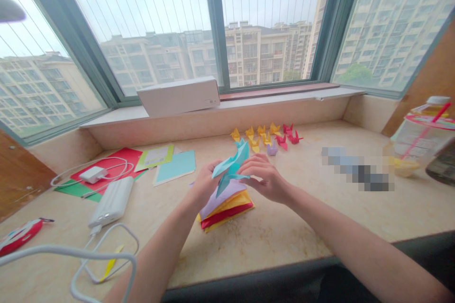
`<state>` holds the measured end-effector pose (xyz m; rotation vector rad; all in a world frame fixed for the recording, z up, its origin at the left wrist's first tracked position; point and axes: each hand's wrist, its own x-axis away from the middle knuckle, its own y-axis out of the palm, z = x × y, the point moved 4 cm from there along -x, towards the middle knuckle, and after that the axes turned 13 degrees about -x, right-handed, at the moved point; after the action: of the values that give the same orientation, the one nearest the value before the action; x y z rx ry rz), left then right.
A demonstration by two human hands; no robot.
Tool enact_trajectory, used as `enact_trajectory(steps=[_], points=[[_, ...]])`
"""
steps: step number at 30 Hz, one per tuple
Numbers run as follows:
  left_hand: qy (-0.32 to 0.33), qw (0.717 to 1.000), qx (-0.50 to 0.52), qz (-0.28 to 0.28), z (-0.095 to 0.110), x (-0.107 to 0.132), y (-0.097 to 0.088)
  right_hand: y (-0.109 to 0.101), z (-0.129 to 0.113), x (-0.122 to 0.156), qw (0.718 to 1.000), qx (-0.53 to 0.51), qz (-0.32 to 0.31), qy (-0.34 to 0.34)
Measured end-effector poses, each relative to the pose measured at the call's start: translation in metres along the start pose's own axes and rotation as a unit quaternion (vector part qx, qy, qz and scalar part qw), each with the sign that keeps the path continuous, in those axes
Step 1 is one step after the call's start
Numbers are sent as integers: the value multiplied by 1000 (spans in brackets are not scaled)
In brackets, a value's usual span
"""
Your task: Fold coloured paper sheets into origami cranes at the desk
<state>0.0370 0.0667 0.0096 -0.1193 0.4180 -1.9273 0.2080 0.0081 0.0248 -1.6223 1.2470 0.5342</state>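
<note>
A light-blue folded paper crane (231,163) is held up between my two hands, its wings and points spread. My left hand (206,177) grips it from the left, with the fingers partly hidden behind the paper. From the right, my right hand (265,175) pinches its edge with bent fingers. Just beneath lies a stack of folded papers (225,203) in lilac, yellow and red. Farther back stand several small paper cranes in yellow (255,144) and red (294,137), with a lilac crane (272,149) in front of them.
At left lie coloured sheets (183,165), a white charger (93,174), a power bank (112,201) with looping cables (46,250), and a red-and-white tool (23,236). A white box (179,96) rests on the window ledge. A cup with a straw (423,139) stands right, near a blurred item (357,168).
</note>
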Motion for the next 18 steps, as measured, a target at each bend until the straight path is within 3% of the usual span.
enact_trajectory(steps=[6, 10, 18], points=[[-57, 990, 127, -20, 1, 2, 5, -3, -7, 0, 997, -48, -5, -54], [-66, 981, 184, -17, -1, 1, 5, -5, -8, -1, 997, -58, -13, -50], [-56, 995, 84, 9, -9, -2, 6, 5, 8, 4, 993, 98, -47, 41]])
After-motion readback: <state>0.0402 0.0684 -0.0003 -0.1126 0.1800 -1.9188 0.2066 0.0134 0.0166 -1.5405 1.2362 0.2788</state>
